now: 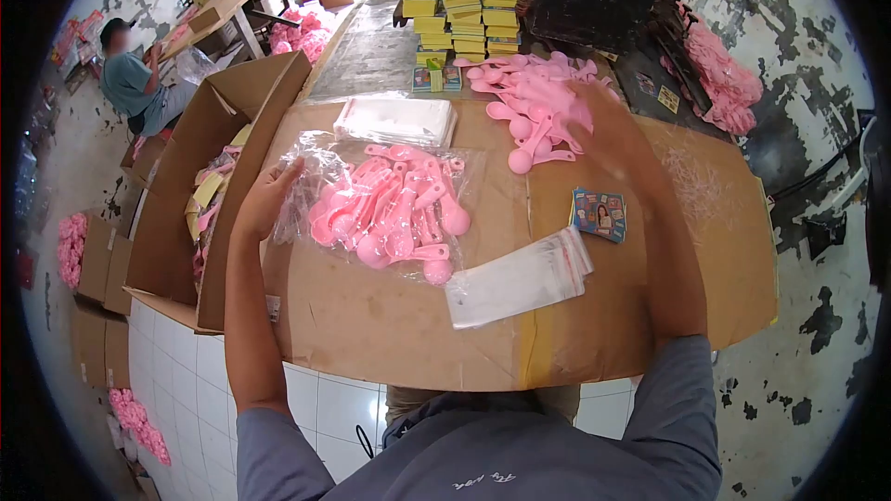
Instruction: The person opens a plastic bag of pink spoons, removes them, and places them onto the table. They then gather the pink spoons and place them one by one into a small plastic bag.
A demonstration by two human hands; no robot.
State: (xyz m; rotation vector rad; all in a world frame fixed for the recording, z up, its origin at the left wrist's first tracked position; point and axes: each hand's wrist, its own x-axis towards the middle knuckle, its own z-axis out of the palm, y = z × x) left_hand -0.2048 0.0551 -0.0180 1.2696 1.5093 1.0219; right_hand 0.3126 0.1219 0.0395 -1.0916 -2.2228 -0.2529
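Observation:
My left hand (272, 195) is closed on the edge of a clear plastic bag (311, 162) on the cardboard-covered table. Pink measuring spoons (390, 199) lie heaped on and in this bag; which of them are inside is hard to tell. At the back right, my right hand (603, 125) is over a loose pile of pink spoons (524, 97). Motion smears its fingers, so a hold on anything cannot be made out. Nearer to me are a fanned stack of clear bags (520, 278) and a small stack of printed cards (599, 214).
Another bag stack (394, 122) lies behind the spoon heap. Stacked yellow-edged card bundles (464, 14) stand at the far side. An open carton (246, 186) borders the table's left edge. A person (135, 79) sits at the far left. Pale thin strips (696, 186) lie right.

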